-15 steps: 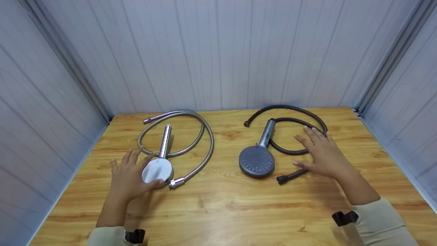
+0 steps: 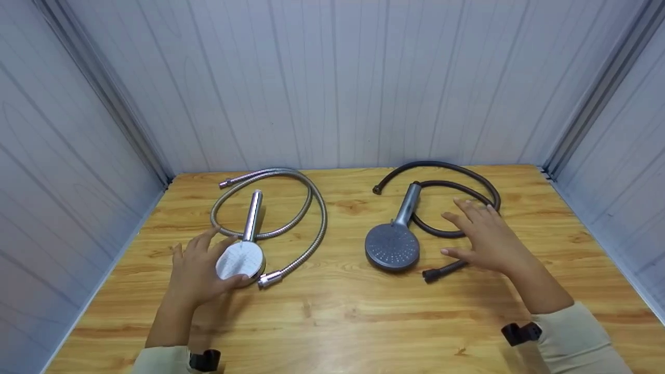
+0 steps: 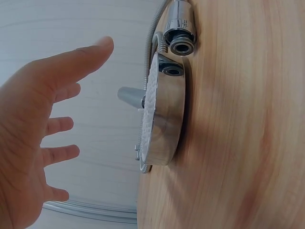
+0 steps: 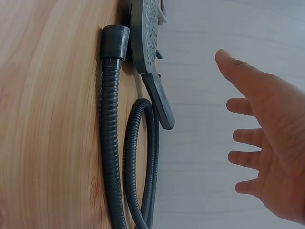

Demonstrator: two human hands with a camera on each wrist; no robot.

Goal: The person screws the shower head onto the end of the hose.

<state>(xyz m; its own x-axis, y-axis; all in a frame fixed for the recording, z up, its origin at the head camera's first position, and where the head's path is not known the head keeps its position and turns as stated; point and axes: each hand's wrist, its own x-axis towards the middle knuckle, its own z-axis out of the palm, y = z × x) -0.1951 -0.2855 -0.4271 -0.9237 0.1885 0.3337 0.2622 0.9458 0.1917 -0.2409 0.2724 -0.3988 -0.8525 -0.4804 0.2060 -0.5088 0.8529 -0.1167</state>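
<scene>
A chrome shower head with a white face (image 2: 240, 261) lies on the left of the table, its handle pointing away. Above and beside it hovers my left hand (image 2: 189, 272), fingers spread; in the left wrist view a gap separates the hand (image 3: 28, 138) from the shower head (image 3: 164, 119). A silver shower hose (image 2: 323, 218) loops behind it. On the right lies a dark grey shower head (image 2: 392, 246), with a black shower hose (image 2: 488, 184) coiled alongside. My right hand (image 2: 488, 241) hangs over that hose, fingers spread, touching nothing in the right wrist view.
The wood-patterned table (image 2: 332, 322) carries both sets. A pale panelled wall (image 2: 332, 83) rises at its back edge, with side walls at left and right. The silver hose's end fitting (image 2: 270, 279) lies close beside the chrome shower head.
My right hand has shifted slightly left and toward me. The left hand stays almost where it was, and the shower heads and hoses lie as before.
</scene>
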